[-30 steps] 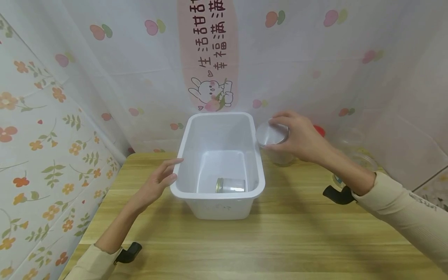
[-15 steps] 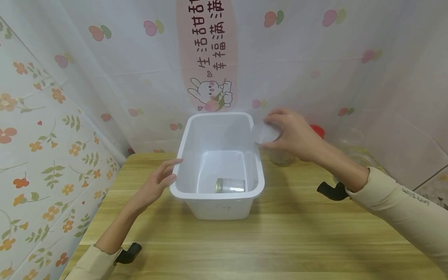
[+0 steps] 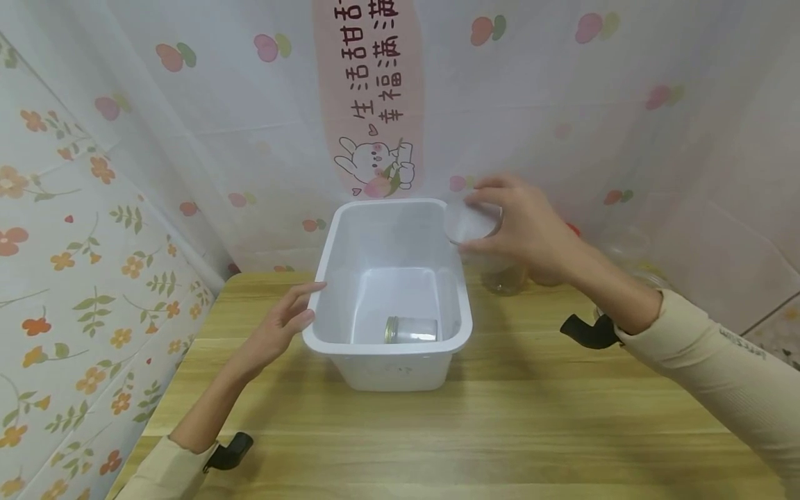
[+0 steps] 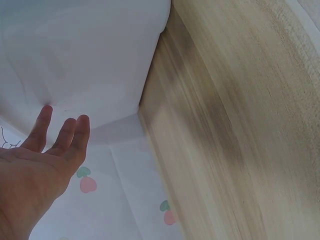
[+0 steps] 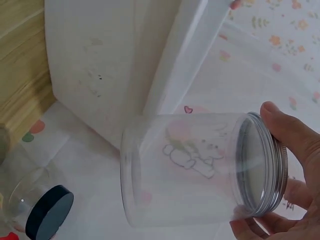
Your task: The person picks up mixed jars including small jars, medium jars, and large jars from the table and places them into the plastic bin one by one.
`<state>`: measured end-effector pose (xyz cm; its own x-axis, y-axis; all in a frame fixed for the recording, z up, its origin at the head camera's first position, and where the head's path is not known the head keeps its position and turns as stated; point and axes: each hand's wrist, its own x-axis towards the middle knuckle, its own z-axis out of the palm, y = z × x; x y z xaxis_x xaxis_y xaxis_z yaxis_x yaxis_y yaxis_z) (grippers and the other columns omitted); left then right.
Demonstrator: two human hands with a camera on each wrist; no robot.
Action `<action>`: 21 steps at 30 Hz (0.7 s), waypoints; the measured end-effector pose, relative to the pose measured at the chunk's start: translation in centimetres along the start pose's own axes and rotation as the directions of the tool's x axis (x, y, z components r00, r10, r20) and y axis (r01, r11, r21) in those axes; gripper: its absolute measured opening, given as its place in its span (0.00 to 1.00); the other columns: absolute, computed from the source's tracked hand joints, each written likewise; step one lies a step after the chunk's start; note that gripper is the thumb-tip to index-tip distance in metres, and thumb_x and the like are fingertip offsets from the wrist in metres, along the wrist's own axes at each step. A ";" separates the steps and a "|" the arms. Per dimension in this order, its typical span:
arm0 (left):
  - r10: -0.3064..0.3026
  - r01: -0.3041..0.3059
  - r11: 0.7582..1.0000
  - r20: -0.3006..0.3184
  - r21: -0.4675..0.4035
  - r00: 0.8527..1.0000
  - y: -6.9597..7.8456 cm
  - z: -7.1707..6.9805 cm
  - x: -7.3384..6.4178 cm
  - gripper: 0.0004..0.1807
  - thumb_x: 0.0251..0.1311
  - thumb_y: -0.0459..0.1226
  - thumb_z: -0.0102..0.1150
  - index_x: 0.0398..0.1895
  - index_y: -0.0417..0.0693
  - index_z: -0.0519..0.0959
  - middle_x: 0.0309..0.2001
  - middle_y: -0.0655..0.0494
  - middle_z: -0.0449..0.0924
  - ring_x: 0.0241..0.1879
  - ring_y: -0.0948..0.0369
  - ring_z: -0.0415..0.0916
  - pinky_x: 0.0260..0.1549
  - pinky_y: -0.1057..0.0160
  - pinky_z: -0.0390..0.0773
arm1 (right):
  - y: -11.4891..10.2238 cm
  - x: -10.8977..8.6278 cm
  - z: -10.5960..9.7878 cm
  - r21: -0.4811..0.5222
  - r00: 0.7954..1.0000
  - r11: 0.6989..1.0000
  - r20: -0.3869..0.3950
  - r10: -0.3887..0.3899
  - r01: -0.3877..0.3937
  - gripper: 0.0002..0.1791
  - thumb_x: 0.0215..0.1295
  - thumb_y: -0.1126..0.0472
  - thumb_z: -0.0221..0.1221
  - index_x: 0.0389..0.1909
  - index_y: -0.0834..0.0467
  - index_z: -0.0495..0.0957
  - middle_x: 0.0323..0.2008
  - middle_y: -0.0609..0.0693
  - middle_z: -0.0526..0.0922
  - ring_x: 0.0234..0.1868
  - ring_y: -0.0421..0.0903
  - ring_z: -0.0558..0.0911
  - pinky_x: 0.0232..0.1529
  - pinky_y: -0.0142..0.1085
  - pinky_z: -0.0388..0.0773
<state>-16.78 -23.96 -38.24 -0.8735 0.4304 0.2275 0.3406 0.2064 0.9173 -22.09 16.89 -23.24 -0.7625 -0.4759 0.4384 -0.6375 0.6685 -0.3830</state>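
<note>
A white plastic tub (image 3: 394, 371) stands on the table, with a clear jar (image 3: 412, 330) lying on its side inside. My left hand (image 3: 275, 337) is at the tub's left rim; in the left wrist view its extended fingers (image 4: 80, 137) are against the outer wall. By its silver lid (image 5: 275, 170), my right hand (image 3: 528, 232) grips a second clear jar (image 5: 185, 170) that looks empty. That jar is held up at the tub's right rim, lid towards the palm. In the head view the hand covers part of it.
More clear jars stand right of the tub, partly behind my right arm; one shows a black lid (image 5: 50, 212) and another a red lid (image 3: 573, 229). A printed curtain (image 3: 537, 132) hangs behind the wooden table (image 3: 400, 444).
My right hand has raised the clear jar and carried it slightly left, to the tub's right rim. The left hand and the tub have stayed put.
</note>
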 end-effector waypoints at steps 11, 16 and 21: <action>-0.013 0.013 1.000 0.002 0.011 1.000 -0.1 0.0 -0.2 0.24 0.79 0.34 0.44 0.75 0.51 0.61 0.71 0.36 0.63 0.63 0.39 0.68 0.56 0.42 0.68 | -1.1 0.7 0.1 0.027 0.998 0.999 -0.035 -0.044 0.045 0.38 0.44 0.58 0.83 0.57 0.65 0.82 0.62 0.57 0.76 0.62 0.56 0.72 0.60 0.53 0.69; -0.010 0.010 1.000 0.000 0.011 1.000 -0.1 0.0 -0.1 0.25 0.79 0.34 0.44 0.75 0.51 0.61 0.71 0.33 0.62 0.63 0.34 0.66 0.56 0.37 0.66 | -1.5 1.0 0.0 0.031 0.998 0.998 -0.040 -0.051 0.052 0.37 0.43 0.57 0.83 0.57 0.65 0.82 0.62 0.57 0.76 0.61 0.56 0.72 0.59 0.52 0.70; -0.013 0.013 1.000 -0.003 0.013 1.000 -0.2 0.0 -0.1 0.25 0.78 0.34 0.44 0.75 0.51 0.62 0.71 0.33 0.62 0.63 0.35 0.67 0.56 0.47 0.70 | -2.1 1.3 0.0 0.017 0.998 0.999 -0.032 -0.051 0.052 0.36 0.43 0.56 0.83 0.55 0.65 0.82 0.60 0.58 0.76 0.59 0.56 0.73 0.56 0.52 0.72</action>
<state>-16.75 -24.05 -38.40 -0.8789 0.4251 0.2165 0.3336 0.2234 0.9159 -21.68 14.88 -21.83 -0.7248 -0.4907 0.4836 -0.6779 0.6332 -0.3735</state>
